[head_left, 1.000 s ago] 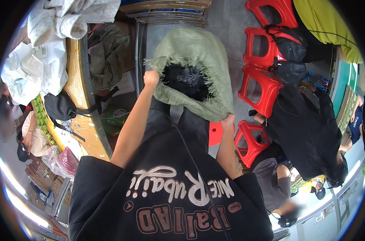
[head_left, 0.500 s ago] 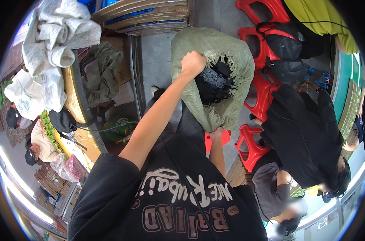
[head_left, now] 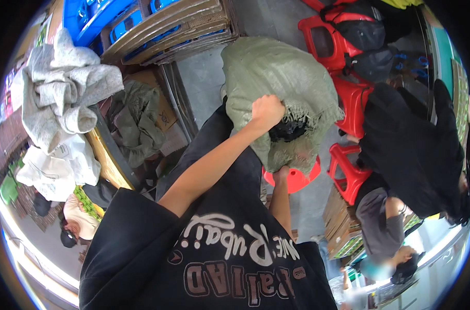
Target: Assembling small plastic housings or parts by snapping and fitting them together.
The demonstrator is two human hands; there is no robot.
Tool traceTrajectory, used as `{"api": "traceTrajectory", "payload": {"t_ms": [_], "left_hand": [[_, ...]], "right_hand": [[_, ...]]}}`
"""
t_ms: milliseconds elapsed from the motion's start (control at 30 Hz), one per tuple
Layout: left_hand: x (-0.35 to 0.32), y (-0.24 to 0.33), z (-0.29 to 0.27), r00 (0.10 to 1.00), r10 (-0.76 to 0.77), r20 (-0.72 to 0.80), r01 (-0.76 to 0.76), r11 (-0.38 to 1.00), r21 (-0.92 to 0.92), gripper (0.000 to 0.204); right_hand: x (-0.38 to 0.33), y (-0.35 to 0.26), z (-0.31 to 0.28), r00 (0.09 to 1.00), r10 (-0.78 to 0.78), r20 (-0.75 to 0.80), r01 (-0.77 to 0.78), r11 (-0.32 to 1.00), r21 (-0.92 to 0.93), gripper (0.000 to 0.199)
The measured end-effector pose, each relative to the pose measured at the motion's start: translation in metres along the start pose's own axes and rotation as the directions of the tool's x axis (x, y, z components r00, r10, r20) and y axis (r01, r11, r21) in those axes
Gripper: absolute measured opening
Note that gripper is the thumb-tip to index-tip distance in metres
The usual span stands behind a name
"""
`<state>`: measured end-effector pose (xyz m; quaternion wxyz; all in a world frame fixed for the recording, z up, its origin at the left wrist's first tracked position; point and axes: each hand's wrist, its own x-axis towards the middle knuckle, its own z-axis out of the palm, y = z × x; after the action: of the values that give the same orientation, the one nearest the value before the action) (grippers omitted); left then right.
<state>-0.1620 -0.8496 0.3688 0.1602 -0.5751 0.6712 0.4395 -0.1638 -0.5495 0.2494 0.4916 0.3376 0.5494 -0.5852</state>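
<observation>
A bulky olive-green woven sack (head_left: 276, 64) stands in front of me, its mouth frayed into loose strands. Dark pieces (head_left: 288, 133) show inside the opening; their kind is too dim to make out. My left hand (head_left: 268, 110) is closed in a fist on the far left part of the sack's rim. On the near side, my right hand (head_left: 281, 174) grips the lower edge of the mouth, its fingers partly hidden by the fabric. Just beyond that hand, a red stool (head_left: 301, 181) shows beside the sack's near edge.
Several red stools (head_left: 353, 101) line the right, with a black bag (head_left: 367, 36) on one. People in dark clothes (head_left: 408, 150) are close by there. To the left are a crumpled sack (head_left: 137, 121), grey cloth (head_left: 72, 95) and a white plastic bag (head_left: 59, 168). Stacked cardboard (head_left: 193, 33) stands beyond.
The sack's mouth has narrowed and less of its contents shows. My left hand has moved nearer to my right, carrying the rim with it. The whole view has also shifted.
</observation>
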Motion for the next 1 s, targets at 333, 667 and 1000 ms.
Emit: {"api": "traceTrajectory", "payload": {"t_ms": [333,667,1000], "left_hand": [[0.016,0.026,0.005,0.943,0.324,0.075,-0.327,0.945,0.019,0.024],[0.075,0.052,-0.040,0.905,0.426,-0.007,-0.421,0.897,0.136,0.023],[0.164,0.026,-0.085,0.976,0.166,-0.144,-0.187,0.971,-0.149,0.033]], "right_hand": [[0.001,0.069,0.005,0.994,-0.057,-0.095,0.066,0.994,0.090,0.046],[0.010,0.006,0.074,0.975,-0.011,-0.221,0.002,0.999,-0.044,0.045],[0.065,-0.057,0.157,0.989,-0.102,-0.102,0.058,0.930,-0.363,0.042]]}}
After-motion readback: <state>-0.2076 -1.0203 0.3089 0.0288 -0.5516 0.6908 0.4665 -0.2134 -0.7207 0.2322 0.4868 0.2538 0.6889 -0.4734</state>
